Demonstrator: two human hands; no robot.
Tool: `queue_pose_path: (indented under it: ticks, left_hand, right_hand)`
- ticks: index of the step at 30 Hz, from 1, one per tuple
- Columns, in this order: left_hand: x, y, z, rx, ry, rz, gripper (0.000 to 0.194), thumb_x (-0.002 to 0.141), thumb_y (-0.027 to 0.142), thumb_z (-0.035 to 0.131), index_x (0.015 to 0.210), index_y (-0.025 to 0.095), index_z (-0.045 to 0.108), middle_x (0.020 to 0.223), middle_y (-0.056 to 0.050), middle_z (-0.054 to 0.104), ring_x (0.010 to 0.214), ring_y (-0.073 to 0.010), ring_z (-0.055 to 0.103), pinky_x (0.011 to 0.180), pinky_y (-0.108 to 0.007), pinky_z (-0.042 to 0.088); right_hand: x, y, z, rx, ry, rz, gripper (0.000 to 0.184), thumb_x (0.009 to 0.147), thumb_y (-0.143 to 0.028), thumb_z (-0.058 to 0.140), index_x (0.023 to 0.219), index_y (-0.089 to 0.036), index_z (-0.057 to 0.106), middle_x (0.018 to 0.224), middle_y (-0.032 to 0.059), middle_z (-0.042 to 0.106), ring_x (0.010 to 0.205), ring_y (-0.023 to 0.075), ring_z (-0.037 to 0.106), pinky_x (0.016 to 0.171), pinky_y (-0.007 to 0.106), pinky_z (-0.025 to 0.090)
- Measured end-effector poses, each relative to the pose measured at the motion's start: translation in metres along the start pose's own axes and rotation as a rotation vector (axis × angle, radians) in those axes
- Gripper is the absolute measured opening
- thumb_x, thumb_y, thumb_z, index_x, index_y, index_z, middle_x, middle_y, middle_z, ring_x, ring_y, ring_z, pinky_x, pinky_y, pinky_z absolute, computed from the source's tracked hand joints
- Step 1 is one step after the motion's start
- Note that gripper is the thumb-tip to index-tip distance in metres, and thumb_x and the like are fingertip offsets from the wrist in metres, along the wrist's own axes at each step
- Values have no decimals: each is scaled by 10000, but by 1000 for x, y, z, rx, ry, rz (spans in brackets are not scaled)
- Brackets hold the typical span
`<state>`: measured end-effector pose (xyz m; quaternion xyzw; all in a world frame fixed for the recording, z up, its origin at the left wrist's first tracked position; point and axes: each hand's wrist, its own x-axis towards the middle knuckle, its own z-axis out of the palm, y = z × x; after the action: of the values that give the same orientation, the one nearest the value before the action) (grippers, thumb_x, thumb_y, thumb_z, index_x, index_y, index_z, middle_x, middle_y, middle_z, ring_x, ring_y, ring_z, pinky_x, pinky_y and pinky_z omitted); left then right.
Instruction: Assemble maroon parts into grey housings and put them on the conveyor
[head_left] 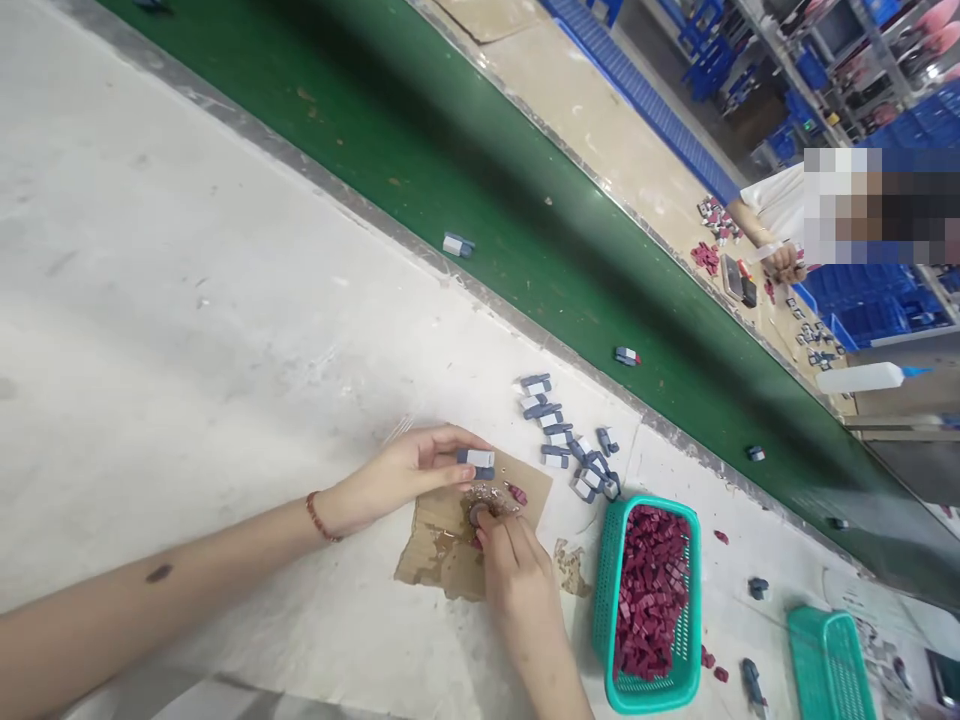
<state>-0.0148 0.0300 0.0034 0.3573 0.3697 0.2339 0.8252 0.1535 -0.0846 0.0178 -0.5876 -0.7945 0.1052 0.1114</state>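
Observation:
My left hand (405, 470) pinches a small grey-and-white block part (477, 462) just above a scrap of brown cardboard (442, 545). My right hand (510, 570) is closed, its fingertips pressing a small round dark piece (478, 514) onto the cardboard, among tiny metal bits. A single dark red piece (517, 494) lies on the cardboard beside them. Several more grey-and-white block parts (562, 440) lie in a loose pile just beyond my hands.
A teal basket (609, 560) full of dark red pieces stands right of my hands; a second teal basket (829, 665) sits further right. A green conveyor belt (525, 230) carries scattered parts past the bench. Across it, another person's hand (784, 265) works by a white bottle (862, 378).

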Motion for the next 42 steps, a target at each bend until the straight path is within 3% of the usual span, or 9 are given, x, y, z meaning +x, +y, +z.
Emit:
queue_pose_path:
  ticks: [11,17,20,23,26,29,36,42]
  left_hand:
    - [-3,-8,1,80,-68,89,276,736,280,708,910,210,505,977,-37,635,938,-193,625,810,-316,514]
    - [-3,-14,4,156,-67,124,241,796,327,640,980,205,543,1002,-51,608,970,-204,596,838,-326,508]
    - [-4,-15,4,198,-73,137,248,829,388,596,982,197,560,931,-39,609,842,-184,595,764,-310,515]
    - [-7,-13,4,244,-89,153,256,861,411,548,997,195,564,827,-13,588,698,-153,555,655,-276,494]
    - [-10,-11,3,263,-129,140,269,863,412,548,1025,197,566,810,-16,610,676,-159,559,616,-269,477]
    - [-11,-11,4,301,-193,137,270,853,403,567,1018,191,588,867,-34,637,712,-168,577,616,-260,477]
    - [-14,-8,5,417,-283,166,242,882,403,509,955,187,589,796,-15,607,622,-138,498,543,-233,397]
    - [-15,-7,6,411,-325,187,216,899,369,475,970,182,557,769,-8,580,600,-126,456,517,-225,356]
  right_hand:
    - [5,-5,-5,-79,-106,8,275,958,-82,371,1060,-127,622,784,83,657,734,213,647,605,289,542]
    - [11,-11,-8,-42,-128,54,283,953,-69,363,1012,-113,637,781,99,664,747,226,655,623,307,553]
    - [13,-8,-11,178,-100,131,268,966,-120,383,990,-155,648,830,92,691,788,216,669,674,312,564]
    - [10,-1,-17,508,-23,304,200,955,-188,471,1010,-198,663,923,69,726,841,189,690,735,295,566]
    - [4,4,-22,708,96,508,141,909,-249,569,957,-211,696,864,48,743,758,180,700,661,272,562]
    - [2,4,-25,823,209,595,104,867,-282,627,889,-209,698,780,29,730,668,161,684,600,248,550]
    - [10,-1,-28,870,300,559,102,850,-301,656,824,-205,676,756,28,710,647,153,663,570,239,530]
    - [8,1,-24,839,219,473,74,886,-260,622,855,-205,661,805,42,712,747,170,676,663,269,544]
